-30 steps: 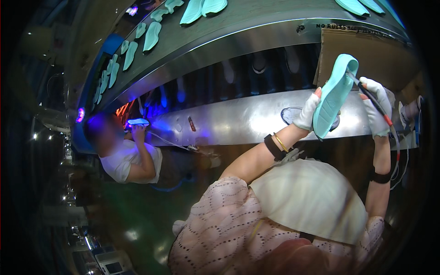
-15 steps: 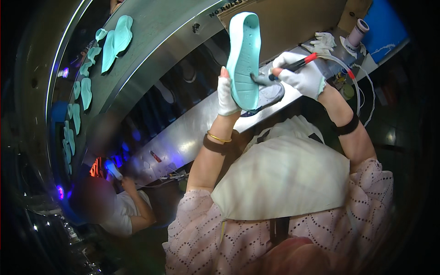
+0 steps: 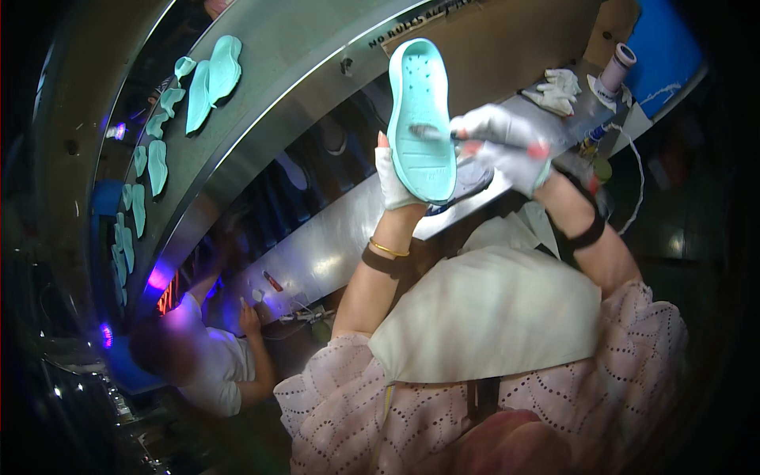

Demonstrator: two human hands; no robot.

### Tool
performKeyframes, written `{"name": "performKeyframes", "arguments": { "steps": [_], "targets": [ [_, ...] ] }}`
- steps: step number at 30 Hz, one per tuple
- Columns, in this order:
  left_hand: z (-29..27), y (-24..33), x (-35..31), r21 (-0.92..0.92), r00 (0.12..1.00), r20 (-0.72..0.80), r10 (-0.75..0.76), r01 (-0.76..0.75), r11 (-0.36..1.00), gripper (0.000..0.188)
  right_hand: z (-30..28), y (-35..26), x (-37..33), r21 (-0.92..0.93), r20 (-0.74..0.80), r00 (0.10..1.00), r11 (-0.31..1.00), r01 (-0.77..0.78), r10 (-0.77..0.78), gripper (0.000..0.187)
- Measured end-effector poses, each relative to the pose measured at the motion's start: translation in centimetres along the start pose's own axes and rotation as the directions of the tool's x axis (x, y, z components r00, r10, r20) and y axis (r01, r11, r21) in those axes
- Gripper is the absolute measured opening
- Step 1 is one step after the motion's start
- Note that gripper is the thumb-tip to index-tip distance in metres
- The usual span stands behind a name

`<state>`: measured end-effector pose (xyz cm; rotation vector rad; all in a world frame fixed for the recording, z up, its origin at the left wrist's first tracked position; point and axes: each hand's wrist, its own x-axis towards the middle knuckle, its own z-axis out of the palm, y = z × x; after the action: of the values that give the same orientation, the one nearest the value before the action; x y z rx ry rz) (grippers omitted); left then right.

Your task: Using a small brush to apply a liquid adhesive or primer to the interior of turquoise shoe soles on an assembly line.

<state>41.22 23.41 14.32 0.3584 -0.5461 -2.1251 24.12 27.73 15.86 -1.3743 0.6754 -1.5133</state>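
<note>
My left hand (image 3: 393, 176), in a white fingerless glove, holds a turquoise shoe sole (image 3: 427, 162) upright by its lower left edge, with its hollow inner face toward me. In my gloved right hand (image 3: 503, 142) is a brush (image 3: 430, 133) with a dark handle. Its bristle end lies over the middle of the sole's inner face; the brush and hand are smeared by motion, so contact is hard to judge. Partly hidden behind the sole, a grey shoe (image 3: 473, 179) rests on the metal bench.
More turquoise soles (image 3: 226, 67) lie along the green conveyor (image 3: 269, 63) at left. White gloves (image 3: 554, 91) and a pink-and-white spool (image 3: 617, 67) sit on the metal bench (image 3: 332, 229) at right. A co-worker (image 3: 214, 356) works at lower left; a red-handled tool (image 3: 272, 281) lies nearby.
The sole has turned to show more of its inner face and sits slightly lower. My right hand and the brush have moved left and up the sole. The co-worker's arms have shifted.
</note>
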Motion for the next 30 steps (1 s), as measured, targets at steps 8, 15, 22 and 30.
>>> {"name": "performKeyframes", "arguments": {
  "steps": [8,15,22,30],
  "targets": [
    [-0.2,0.4,-1.5,0.244,1.000,0.019,0.020,-0.024,0.970,0.063,-1.9,-2.2,1.7,-0.236,0.036,0.992,0.963,0.130,-0.125,0.020],
    [-0.8,1.2,-1.1,0.441,0.987,0.016,0.158,-0.148,0.885,0.064,-2.9,-5.0,1.4,-0.524,0.192,0.981,0.844,0.115,-0.015,0.019],
    [7.5,8.7,3.7,0.274,0.978,0.196,0.073,-0.127,0.953,0.066,-4.2,-5.4,0.1,-0.260,-0.136,0.990,0.965,-0.018,-0.018,0.024],
    [2.9,22.3,8.4,0.846,0.739,0.370,0.563,-0.018,-0.533,0.046,-3.5,-4.4,-1.5,-0.251,-0.190,0.979,0.960,-0.123,0.076,0.018]
  ]
}}
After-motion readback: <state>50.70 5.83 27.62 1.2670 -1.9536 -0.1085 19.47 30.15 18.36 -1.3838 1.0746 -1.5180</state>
